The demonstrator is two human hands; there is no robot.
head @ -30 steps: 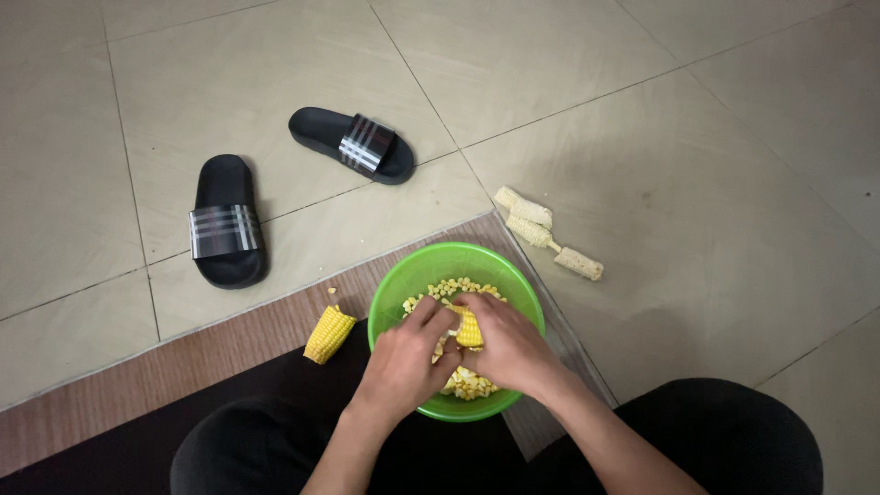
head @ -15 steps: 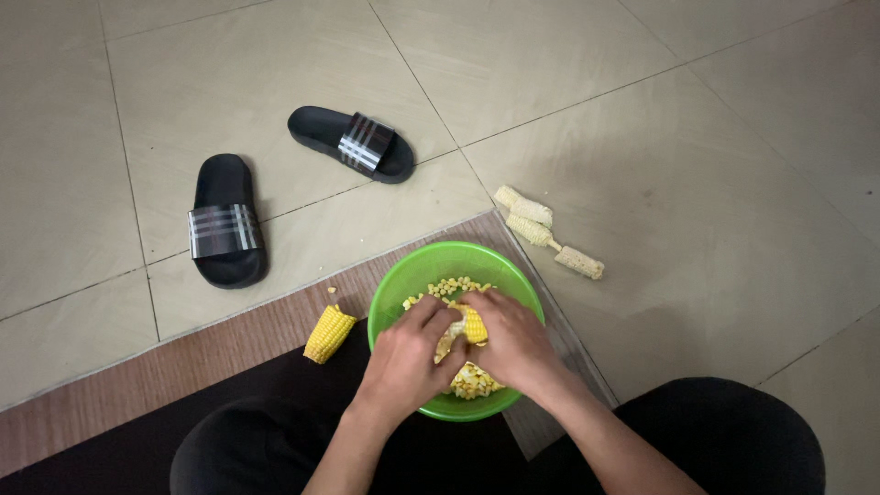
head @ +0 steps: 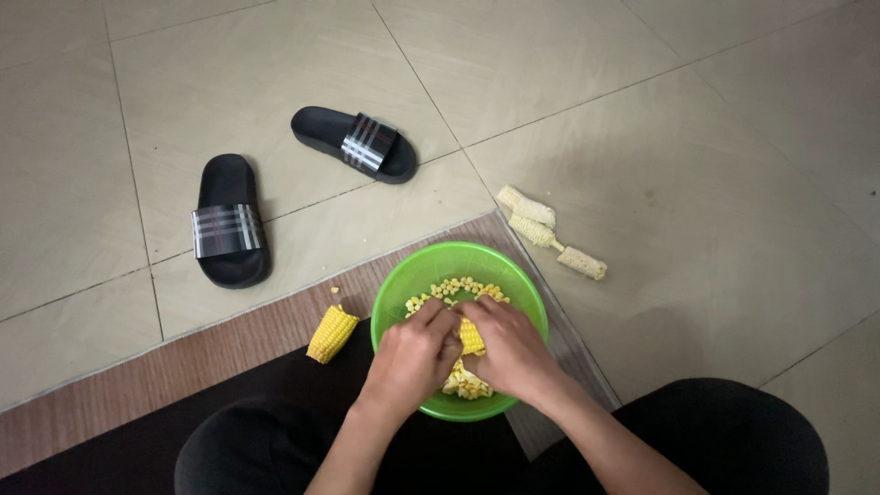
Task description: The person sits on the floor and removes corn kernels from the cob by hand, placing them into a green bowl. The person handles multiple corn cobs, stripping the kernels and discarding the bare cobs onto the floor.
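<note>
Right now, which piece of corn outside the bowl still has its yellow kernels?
The short cob piece on the brown mat, left of the green bowl; the pale cobs on the tiles are bare.

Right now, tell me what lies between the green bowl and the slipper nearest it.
In the head view, only bare floor tile and the brown mat edge lie between the green bowl and the nearer slipper.
</note>
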